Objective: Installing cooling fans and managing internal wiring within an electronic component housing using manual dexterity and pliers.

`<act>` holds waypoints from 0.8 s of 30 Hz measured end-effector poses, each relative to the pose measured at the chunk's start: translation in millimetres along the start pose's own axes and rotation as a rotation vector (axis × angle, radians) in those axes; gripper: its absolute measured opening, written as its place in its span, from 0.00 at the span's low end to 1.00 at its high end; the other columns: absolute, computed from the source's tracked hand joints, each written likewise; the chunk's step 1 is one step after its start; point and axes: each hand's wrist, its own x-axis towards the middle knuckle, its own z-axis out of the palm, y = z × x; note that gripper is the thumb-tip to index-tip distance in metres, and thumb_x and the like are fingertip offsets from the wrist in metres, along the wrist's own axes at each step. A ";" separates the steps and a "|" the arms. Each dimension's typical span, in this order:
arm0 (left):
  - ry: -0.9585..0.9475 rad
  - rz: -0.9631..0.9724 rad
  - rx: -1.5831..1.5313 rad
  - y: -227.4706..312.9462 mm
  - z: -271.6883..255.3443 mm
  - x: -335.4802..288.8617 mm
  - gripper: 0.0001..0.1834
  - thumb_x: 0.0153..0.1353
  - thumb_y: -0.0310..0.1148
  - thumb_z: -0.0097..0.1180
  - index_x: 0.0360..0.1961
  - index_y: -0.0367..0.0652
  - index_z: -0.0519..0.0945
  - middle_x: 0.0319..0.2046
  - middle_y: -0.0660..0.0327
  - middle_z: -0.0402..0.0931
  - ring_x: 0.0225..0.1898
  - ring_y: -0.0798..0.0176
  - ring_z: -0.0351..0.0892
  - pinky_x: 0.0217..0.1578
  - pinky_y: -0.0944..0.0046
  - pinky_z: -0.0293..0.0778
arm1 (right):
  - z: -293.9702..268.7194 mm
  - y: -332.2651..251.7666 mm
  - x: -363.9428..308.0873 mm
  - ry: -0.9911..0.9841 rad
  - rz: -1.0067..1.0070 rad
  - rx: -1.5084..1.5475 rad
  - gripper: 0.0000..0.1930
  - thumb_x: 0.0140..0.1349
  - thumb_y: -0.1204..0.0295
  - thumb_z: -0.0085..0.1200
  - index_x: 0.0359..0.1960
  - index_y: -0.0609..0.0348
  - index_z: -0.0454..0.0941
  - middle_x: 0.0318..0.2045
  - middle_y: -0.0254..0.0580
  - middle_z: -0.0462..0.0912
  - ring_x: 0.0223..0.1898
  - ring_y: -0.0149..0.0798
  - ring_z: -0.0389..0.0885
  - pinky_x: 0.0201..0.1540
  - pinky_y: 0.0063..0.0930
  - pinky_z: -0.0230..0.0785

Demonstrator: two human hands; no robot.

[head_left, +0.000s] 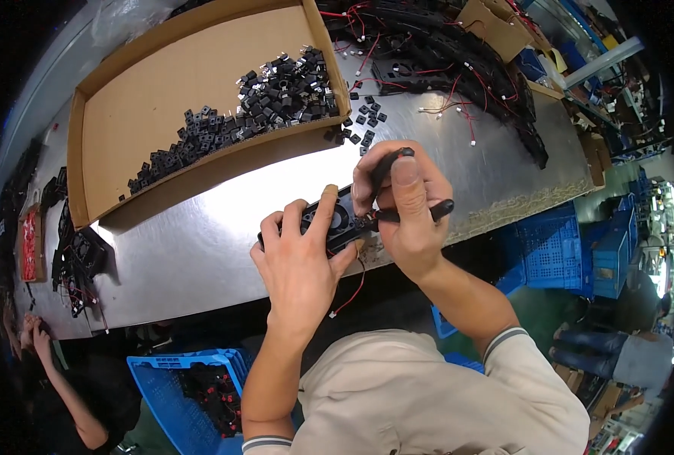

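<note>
My left hand is spread over a black rectangular plastic unit with a round fan, pressing it against the metal table near its front edge. In my right hand is a pair of pliers with black handles. The handles stand apart, with my fingers and thumb around them. The tool's head meets the right end of the fan unit, and my hand partly covers that spot. A thin red wire with a small white plug hangs from the unit over the table edge.
Behind my hands sits a cardboard tray with a heap of small black parts; several lie loose beside it. Black wired units cover the table's back right. Blue crates stand right, another lower left. Co-worker's hands show far left.
</note>
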 end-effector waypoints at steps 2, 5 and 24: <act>-0.001 -0.001 0.000 0.7 -0.9 -0.2 0.41 0.48 0.42 0.74 0.66 0.64 0.72 0.55 0.60 0.72 0.57 0.48 0.68 0.52 0.40 0.66 | 1.4 -2.6 0.5 -0.002 -0.002 -0.009 0.22 0.76 0.54 0.44 0.45 0.65 0.73 0.29 0.41 0.76 0.29 0.29 0.74 0.31 0.22 0.67; -0.002 -0.001 0.000 1.1 -1.0 -0.2 0.41 0.48 0.42 0.73 0.66 0.64 0.72 0.55 0.60 0.72 0.57 0.48 0.68 0.52 0.40 0.65 | 0.7 -0.6 2.0 -0.005 0.007 -0.006 0.22 0.76 0.54 0.44 0.45 0.65 0.73 0.29 0.41 0.76 0.29 0.29 0.73 0.31 0.21 0.67; 0.006 0.000 -0.009 0.9 -0.8 0.4 0.40 0.48 0.42 0.73 0.65 0.64 0.72 0.55 0.60 0.73 0.57 0.49 0.68 0.51 0.41 0.66 | 5.7 -0.1 3.5 0.025 0.049 -0.026 0.22 0.76 0.54 0.45 0.43 0.65 0.73 0.29 0.40 0.76 0.28 0.28 0.73 0.30 0.21 0.67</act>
